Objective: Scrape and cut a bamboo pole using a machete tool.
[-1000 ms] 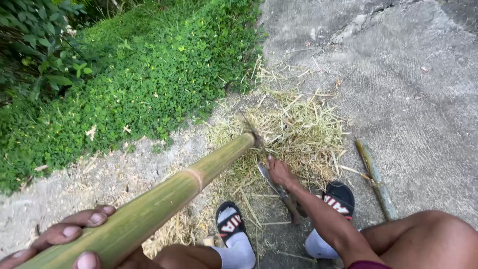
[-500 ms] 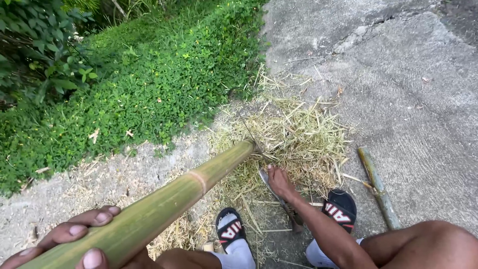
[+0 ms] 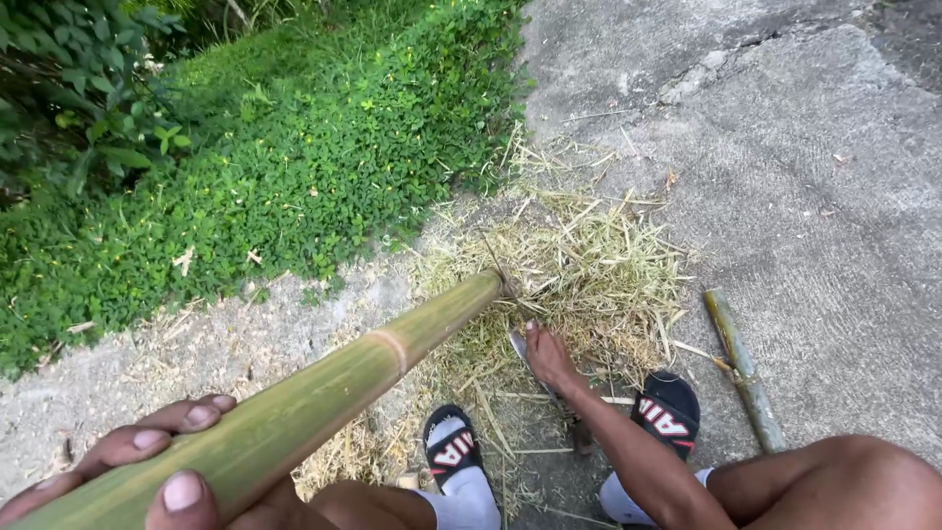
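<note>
Left hand (image 3: 147, 466) fingers curled around bamboo pole (image 3: 324, 388), right hand (image 3: 549, 355) gripping knife (image 3: 518, 344) beneath pole tip.

Outdoors in daylight, a grey concrete pavement (image 3: 785, 177) fills the right side, rough and marked by a crack near its upper edge. A bank of low green groundcover (image 3: 294, 167) covers the upper left, with darker leafy shrubs (image 3: 69, 108) at the far left. Between them, dry straw-coloured shavings (image 3: 589, 265) lie scattered over the ground.
</note>
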